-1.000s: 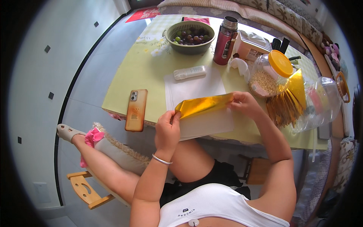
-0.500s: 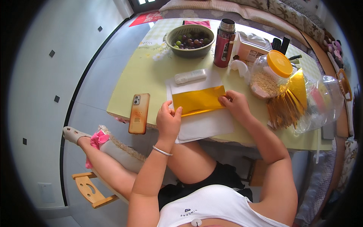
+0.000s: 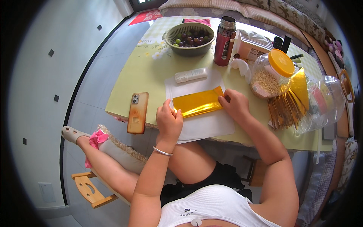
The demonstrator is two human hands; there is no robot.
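A shiny gold foil sheet (image 3: 197,101), shaped as a long strip with a folded near edge, lies over white paper (image 3: 206,126) on the table. My left hand (image 3: 169,117) pinches its left end between thumb and fingers. At the other end, my right hand (image 3: 234,101) is closed on the right edge, thumb and fingertips together. Just beyond the foil rests a white capped tube (image 3: 191,75). To the right stands a fanned stack of folded gold foil pieces (image 3: 287,108).
A phone (image 3: 138,113) lies at the table's left edge. Farther back are a bowl of grapes (image 3: 169,48), a red thermos (image 3: 224,47) and a tissue box (image 3: 254,44). A yellow-lidded jar (image 3: 264,81) and a clear plastic container (image 3: 329,98) stand on the right.
The foil's right end has tilted and its near edge catches more light. Both hands keep their hold and have barely moved.
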